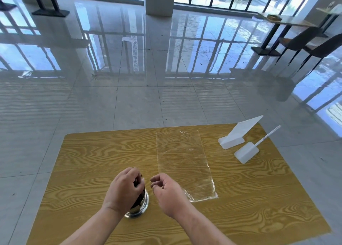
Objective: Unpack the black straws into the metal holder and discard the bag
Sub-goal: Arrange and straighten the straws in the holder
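Note:
The metal holder [143, 206] stands upright near the front of the wooden table [92, 161]. Black straws [139, 194] stick up out of it, mostly hidden by my left hand [125, 187], which is closed around their tops. My right hand [166, 191] hovers just right of the holder with its fingers curled loosely and nothing in them. The clear plastic bag [183, 163] lies flat and empty on the table, stretching from beside my right hand toward the far edge.
Two white plastic sign stands [238, 133] [248, 151] sit at the table's far right corner. Beyond the table lies a glossy tiled floor, with another table and dark chairs [303, 41] at the far right.

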`<state>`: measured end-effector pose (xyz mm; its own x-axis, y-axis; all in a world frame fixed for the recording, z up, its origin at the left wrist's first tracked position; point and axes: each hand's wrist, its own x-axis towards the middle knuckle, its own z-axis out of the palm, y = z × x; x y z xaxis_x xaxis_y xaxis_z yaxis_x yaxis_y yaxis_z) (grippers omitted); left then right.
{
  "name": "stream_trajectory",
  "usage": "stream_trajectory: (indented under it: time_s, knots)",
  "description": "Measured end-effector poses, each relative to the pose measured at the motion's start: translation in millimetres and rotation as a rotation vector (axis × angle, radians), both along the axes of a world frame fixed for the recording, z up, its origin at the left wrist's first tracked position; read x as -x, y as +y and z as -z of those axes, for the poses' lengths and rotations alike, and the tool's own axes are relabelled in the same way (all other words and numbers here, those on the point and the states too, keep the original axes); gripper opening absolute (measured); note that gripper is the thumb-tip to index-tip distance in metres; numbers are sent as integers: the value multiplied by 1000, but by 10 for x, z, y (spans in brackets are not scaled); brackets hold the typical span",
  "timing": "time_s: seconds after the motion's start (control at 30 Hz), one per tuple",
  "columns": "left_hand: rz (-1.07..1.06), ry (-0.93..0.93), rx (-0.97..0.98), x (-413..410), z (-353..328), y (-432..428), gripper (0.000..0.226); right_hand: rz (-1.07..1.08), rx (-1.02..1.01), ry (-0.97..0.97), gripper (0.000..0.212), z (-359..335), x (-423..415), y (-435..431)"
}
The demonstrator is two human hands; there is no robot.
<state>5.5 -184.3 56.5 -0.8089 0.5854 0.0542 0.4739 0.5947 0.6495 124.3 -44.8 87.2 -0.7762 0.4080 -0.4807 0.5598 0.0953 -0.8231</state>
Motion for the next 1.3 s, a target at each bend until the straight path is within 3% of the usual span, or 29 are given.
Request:
stream_trajectory:
  time_s: [0.4,0.77,1.0,1.17,1.3]
  knots:
    - [80,105,-82,3,-284,87,55,20,41,-19,15,27,9,-74]
    - [76,163,-202,23,-585,150,53,-3,46,4,17,-49,64,-193]
    - [91,172,-245,-30,-758,167,53,-177,-280,64,42,-196,164,-192]
    - [111,223,-290,-111,-942,174,52,-408,-602,132,17,-287,416,-258]
    - [118,271,-311,-136,-1032,161,46,-435,-702,130,14,-269,505,-316]
